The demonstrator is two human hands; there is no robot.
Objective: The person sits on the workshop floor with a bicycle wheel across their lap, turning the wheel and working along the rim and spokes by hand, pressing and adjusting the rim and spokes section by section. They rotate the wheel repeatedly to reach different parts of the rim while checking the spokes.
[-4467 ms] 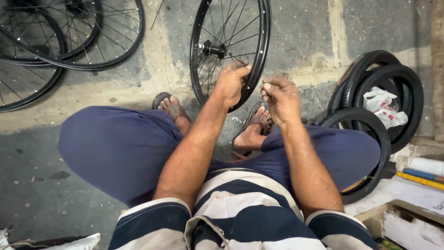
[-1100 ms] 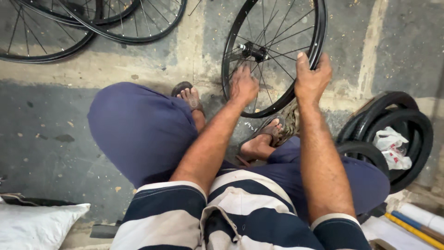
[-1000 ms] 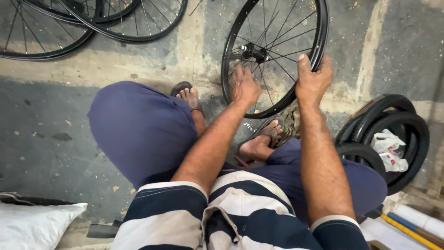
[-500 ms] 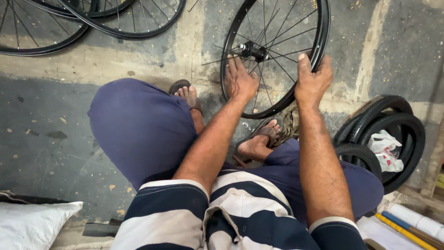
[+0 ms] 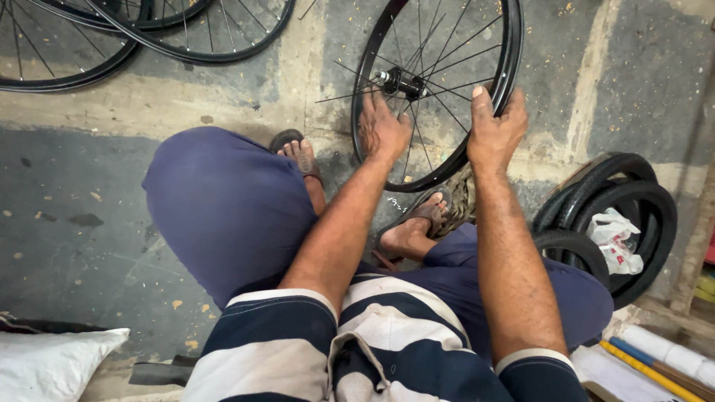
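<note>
I see my right grip (image 5: 497, 126) clasping the black spoked bicycle wheel's rim (image 5: 509, 59), my left grip (image 5: 383, 128) spread on its spokes, a white crumpled plastic bag (image 5: 614, 240) lying inside stacked black rubber tyres (image 5: 640, 201).

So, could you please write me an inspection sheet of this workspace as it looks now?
Surface: concrete floor, stained, pale patches.
Job's things: black spoked wheel upright between the feet, hub near its middle.
Clutter: tyres stacked at right, with a crumpled bag in them; white sack lower left; rolled papers lower right.
Grippers: left hand on the spokes below the hub; right hand grips the rim.
Cables: nothing seen.
Surroundings: other wheels lie top left; sandals on both feet.
</note>
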